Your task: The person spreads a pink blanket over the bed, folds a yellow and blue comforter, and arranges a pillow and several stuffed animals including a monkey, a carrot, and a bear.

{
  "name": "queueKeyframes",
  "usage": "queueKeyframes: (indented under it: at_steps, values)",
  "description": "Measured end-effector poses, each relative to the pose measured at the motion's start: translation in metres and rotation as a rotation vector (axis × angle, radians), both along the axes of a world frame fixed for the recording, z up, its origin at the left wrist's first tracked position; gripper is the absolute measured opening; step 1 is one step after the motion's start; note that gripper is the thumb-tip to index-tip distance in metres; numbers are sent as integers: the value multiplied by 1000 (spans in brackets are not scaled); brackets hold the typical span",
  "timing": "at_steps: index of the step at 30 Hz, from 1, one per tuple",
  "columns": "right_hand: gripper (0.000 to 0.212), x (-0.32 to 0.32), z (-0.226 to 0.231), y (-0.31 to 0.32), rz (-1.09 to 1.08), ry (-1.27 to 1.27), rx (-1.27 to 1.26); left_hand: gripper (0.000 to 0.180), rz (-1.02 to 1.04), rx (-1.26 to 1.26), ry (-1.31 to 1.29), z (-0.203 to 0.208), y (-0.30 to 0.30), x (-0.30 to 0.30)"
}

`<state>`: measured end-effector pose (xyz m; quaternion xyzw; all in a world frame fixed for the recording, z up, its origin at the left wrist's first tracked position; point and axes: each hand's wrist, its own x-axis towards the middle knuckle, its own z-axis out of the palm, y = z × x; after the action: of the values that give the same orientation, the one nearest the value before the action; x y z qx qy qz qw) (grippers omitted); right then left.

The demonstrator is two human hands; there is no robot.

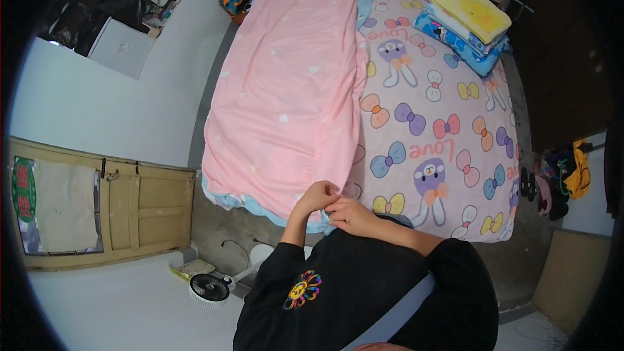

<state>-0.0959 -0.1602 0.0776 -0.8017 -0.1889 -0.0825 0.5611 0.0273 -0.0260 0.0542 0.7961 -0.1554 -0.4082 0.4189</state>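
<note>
A pink blanket (279, 91) with small pale hearts lies lengthwise over the left half of the bed, its light blue underside (250, 205) showing along the near edge. At its near right corner my left hand (318, 196) is closed, fingers bent onto the pink cloth. Just right of it and slightly nearer, my right hand (353, 216) pinches the blanket's edge, where a bit of light blue shows at the fingertips. The two hands almost touch. My fingers partly hide the gripped corner.
A bedsheet (416, 114) with bows and rabbits covers the bed's right half. Folded bedding (471, 16), yellow over blue, is stacked at the far right. A white fan (211, 289) stands lower left, near a wooden door (149, 205). Clothes (577, 169) hang at right.
</note>
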Motion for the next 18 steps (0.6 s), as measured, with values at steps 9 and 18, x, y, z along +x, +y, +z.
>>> queueKeyframes:
  at_steps: [9,18]
  values:
    - [10,-2,-6,8,42,311,58,20,57,-131,-1,-5,22,0]
    - [27,37,-45,-19,-398,1174,843,20,320,-527,347,46,17,-20]
